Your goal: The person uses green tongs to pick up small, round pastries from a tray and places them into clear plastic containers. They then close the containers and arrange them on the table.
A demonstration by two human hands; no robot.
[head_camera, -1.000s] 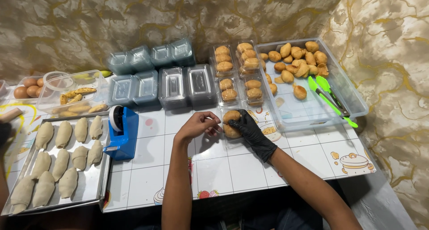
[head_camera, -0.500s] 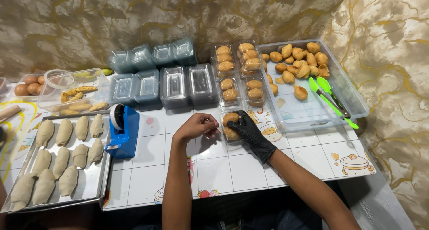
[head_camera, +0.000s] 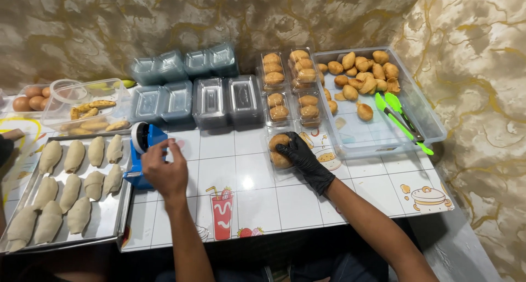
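Head view: the left hand [head_camera: 164, 175] is reaching, fingers loosely curled and holding nothing, to the blue tape dispenser [head_camera: 143, 150] at near left. The gloved right hand [head_camera: 300, 156] is pressing the filled clear pastry box [head_camera: 280, 150] shut at centre; steady downward pressure should keep the lid aligned for taping.

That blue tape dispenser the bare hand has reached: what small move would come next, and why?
Probably pulling a strip of tape off the blue tape dispenser. The left hand is at its roll, while the gloved right hand presses a filled clear box shut, which looks ready for sealing.

Left hand [head_camera: 163, 175] now off the pastry box [head_camera: 281, 150], at the tape dispenser [head_camera: 141, 150].
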